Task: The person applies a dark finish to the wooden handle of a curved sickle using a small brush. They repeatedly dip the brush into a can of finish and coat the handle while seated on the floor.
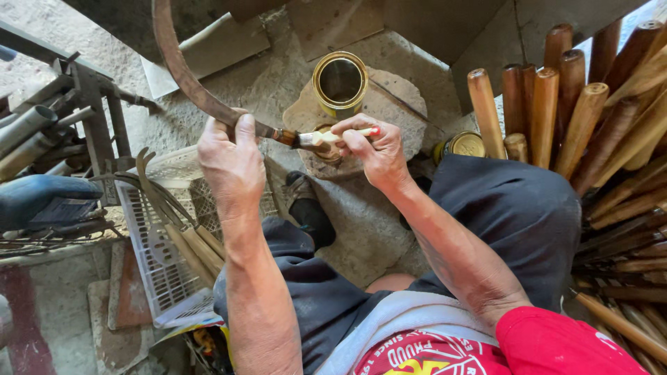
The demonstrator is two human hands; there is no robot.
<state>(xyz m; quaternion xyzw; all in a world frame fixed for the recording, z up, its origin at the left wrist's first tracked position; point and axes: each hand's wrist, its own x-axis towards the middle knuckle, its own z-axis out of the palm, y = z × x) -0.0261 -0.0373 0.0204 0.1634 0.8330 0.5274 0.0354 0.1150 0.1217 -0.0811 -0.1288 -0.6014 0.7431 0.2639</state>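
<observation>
My left hand (pixel 233 156) grips a curved, rusty sickle blade (pixel 182 69) near its base, where a short wooden handle (pixel 283 136) begins. My right hand (pixel 375 149) holds a small paintbrush (pixel 326 138) with a pale handle and red tip; its bristles touch the end of the wooden handle. Just beyond the hands an open gold-rimmed tin can (pixel 340 83) stands on a flat stone (pixel 389 97). A smaller tin (pixel 326 149) sits mostly hidden under the brush.
Many brown wooden handles (pixel 590 132) lean in a pile at the right. A closed gold-lidded tin (pixel 464 144) sits beside my right knee. A white plastic crate (pixel 156 243) at the left holds more sickles. Metal bars and a blue glove (pixel 42 198) lie at far left.
</observation>
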